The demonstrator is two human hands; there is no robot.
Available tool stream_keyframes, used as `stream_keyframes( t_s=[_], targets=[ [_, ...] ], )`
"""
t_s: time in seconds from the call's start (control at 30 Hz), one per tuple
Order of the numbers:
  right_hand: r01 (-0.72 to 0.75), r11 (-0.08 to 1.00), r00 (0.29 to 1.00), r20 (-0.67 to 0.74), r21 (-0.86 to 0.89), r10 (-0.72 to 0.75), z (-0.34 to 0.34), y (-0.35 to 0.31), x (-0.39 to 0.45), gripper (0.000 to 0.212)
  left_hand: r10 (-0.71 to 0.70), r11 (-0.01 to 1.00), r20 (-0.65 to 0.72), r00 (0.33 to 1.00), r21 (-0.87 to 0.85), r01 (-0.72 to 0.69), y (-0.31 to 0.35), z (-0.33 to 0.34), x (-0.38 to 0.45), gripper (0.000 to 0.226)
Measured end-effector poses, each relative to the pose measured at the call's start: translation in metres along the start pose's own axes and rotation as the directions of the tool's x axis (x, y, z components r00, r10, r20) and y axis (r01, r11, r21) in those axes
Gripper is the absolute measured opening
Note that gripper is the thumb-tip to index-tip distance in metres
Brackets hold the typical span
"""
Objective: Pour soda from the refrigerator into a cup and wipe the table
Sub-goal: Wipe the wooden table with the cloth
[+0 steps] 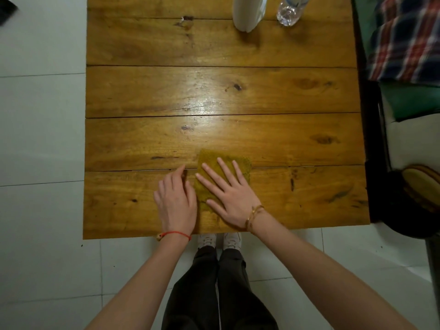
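A: Where's the cloth?

B: Near the table's front edge, long axis running away from the person. The right hand lies flat on it, fingers spread.

A: And the left hand?

B: Just beside the cloth's left edge, fingers loosely together, touching wood.

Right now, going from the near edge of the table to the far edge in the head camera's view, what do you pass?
Left hand and right hand → yellow cloth under the right hand → bare planks → white container and clear bottle at the far edge.
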State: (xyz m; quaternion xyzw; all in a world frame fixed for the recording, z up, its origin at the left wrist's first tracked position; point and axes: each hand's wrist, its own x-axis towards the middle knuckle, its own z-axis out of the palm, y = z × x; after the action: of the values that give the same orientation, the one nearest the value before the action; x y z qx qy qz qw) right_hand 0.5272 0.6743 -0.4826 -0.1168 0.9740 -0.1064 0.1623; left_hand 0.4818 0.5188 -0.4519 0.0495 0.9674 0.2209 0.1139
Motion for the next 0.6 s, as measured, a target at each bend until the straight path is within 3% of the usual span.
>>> stream_keyframes(
  t_s=[0.13,0.2,0.23,0.3,0.37,0.43,0.5,0.6],
  targets=[
    [-0.046,0.995,0.999,-0.022,0.085,0.048,0.000,0.002,-0.032,0.062,-0.065,0.991,0.062,0.996,-0.114,0.072,0.012,0.003,-0.014,0.037],
    [-0.168,0.944,0.966,-0.144,0.285,0.215,-0.005,-0.002,-0.047,0.056,-0.073,0.983,0.082,0.994,-0.160,0.086,0.016,0.006,-0.020,0.038],
    [-0.230,0.890,0.910,-0.238,0.393,0.340,-0.009,-0.004,-0.054,0.049,-0.077,0.981,0.091,0.993,-0.173,0.092,0.018,0.007,-0.021,0.037],
    [-0.358,0.733,0.711,-0.341,0.578,0.615,-0.016,-0.006,-0.062,0.031,-0.101,0.973,0.119,0.988,-0.196,0.123,0.022,0.008,-0.021,0.036],
    [-0.470,0.442,0.523,-0.162,0.764,0.837,-0.025,-0.009,-0.064,0.018,-0.159,0.958,0.150,0.976,-0.214,0.189,0.025,0.007,-0.019,0.036],
    [-0.566,0.148,0.401,0.114,0.811,0.909,-0.031,-0.012,-0.059,0.018,-0.233,0.924,0.189,0.954,-0.262,0.277,0.026,0.006,-0.015,0.035],
    [-0.624,0.024,0.353,0.255,0.781,0.900,-0.032,-0.016,-0.053,0.022,-0.282,0.893,0.258,0.924,-0.280,0.351,0.026,0.005,-0.008,0.035],
    [-0.677,-0.058,0.308,0.353,0.733,0.883,-0.037,-0.022,-0.042,0.029,-0.286,0.891,0.334,0.898,-0.251,0.377,0.027,0.000,0.000,0.037]
  ],
)
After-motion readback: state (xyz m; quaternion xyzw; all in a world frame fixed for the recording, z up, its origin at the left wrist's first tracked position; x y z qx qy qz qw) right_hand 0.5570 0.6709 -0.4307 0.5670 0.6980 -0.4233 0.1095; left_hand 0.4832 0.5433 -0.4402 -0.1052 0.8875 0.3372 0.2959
